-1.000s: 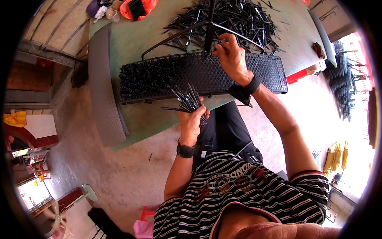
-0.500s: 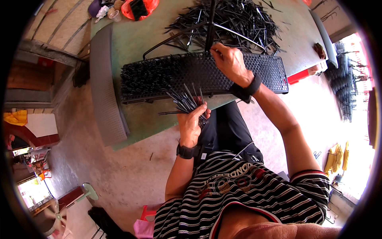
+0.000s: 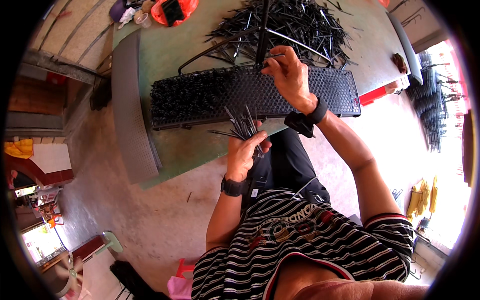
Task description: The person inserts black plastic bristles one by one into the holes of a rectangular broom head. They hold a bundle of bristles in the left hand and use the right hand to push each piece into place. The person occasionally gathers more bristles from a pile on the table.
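My left hand [image 3: 246, 152] is closed around a bundle of thin black strips [image 3: 243, 123], whose ends fan out toward a long black perforated rack [image 3: 320, 90]. Many short black pieces [image 3: 187, 97] stand packed in the rack's left part, while bare holes show on its right. Over the rack's far edge, beside a dark upright bar [image 3: 262, 45], my right hand [image 3: 289, 75] is held with bent fingers pinched together. Whatever is between those fingertips is too small to make out. Each wrist wears a black band.
A heap of loose black strips [image 3: 295, 30] lies behind the rack on the green table [image 3: 185, 155]. A grey perforated sheet [image 3: 131, 110] hangs over the table's left edge. An orange-red bag [image 3: 189, 9] sits at the far left, and a fan [image 3: 73, 273] stands lower left.
My right hand has shifted slightly and its fingers have changed their bend. The left hand has turned a little, and the strips in it point more upright.
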A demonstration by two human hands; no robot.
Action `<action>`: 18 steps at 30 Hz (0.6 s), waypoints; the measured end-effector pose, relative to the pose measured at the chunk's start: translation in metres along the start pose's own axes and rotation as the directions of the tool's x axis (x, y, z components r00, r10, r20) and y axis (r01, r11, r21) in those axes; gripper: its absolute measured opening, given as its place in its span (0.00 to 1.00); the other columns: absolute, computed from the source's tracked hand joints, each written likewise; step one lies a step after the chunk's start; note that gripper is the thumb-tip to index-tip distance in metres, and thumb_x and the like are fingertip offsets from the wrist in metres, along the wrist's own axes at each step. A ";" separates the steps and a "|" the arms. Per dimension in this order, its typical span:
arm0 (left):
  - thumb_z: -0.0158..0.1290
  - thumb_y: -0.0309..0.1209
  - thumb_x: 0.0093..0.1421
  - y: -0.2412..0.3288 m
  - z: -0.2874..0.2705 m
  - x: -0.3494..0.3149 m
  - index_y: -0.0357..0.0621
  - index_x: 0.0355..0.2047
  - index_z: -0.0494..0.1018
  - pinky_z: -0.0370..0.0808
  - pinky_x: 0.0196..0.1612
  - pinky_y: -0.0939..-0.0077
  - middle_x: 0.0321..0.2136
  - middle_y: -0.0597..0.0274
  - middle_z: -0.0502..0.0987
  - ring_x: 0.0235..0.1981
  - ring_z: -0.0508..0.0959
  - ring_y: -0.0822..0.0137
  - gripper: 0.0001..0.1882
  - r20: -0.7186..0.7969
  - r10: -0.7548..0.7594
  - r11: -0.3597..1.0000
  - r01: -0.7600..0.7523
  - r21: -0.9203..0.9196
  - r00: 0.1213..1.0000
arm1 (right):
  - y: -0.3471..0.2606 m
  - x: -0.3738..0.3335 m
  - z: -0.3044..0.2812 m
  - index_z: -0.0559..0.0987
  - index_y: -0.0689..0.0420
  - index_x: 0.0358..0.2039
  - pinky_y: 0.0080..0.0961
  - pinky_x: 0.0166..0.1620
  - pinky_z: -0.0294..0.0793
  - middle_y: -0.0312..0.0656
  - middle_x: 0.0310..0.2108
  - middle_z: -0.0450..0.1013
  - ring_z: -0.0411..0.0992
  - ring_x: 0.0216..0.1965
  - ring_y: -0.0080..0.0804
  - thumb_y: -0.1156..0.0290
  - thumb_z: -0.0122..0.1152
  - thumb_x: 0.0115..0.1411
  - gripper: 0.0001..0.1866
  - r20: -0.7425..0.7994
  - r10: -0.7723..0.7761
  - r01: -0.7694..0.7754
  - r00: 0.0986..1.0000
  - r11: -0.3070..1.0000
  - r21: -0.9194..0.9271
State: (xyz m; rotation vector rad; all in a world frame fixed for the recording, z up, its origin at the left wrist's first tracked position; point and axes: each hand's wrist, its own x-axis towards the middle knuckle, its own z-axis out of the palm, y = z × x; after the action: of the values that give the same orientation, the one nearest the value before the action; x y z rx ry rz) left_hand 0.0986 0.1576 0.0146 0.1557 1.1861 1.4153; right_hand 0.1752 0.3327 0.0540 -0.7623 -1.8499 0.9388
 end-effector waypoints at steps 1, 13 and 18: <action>0.60 0.21 0.49 -0.001 -0.001 0.001 0.36 0.37 0.71 0.72 0.19 0.77 0.23 0.60 0.75 0.18 0.76 0.67 0.14 0.001 0.011 1.000 -0.011 0.016 1.000 | 0.003 0.001 0.002 0.67 0.62 0.41 0.21 0.27 0.74 0.47 0.24 0.75 0.78 0.27 0.31 0.79 0.50 0.59 0.09 -0.001 -0.029 0.029 1.000 1.000 -0.011; 0.58 0.21 0.51 -0.010 -0.007 0.009 0.35 0.36 0.72 0.66 0.15 0.84 0.20 0.65 0.73 0.12 0.69 0.75 0.12 -0.002 0.098 0.978 -0.096 0.186 0.995 | 0.036 0.014 0.014 0.73 0.59 0.29 0.41 0.27 0.70 0.46 0.22 0.71 0.71 0.24 0.51 0.74 0.54 0.54 0.04 0.295 -0.255 0.379 0.921 0.766 -0.519; 0.57 0.23 0.52 -0.016 -0.011 0.011 0.36 0.36 0.71 0.66 0.15 0.84 0.20 0.67 0.72 0.13 0.69 0.76 0.11 0.015 0.147 0.947 -0.145 0.287 0.989 | -0.057 -0.011 0.013 0.78 0.61 0.32 0.28 0.25 0.72 0.45 0.25 0.74 0.74 0.24 0.38 0.70 0.64 0.50 0.10 0.428 -0.121 0.191 0.895 0.974 -0.124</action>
State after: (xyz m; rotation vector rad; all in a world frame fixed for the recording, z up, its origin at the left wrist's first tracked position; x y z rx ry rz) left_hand 0.0982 0.1565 -0.0075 0.4503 1.4062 1.3646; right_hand 0.1609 0.2905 0.0929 -0.5203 -2.3514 0.9029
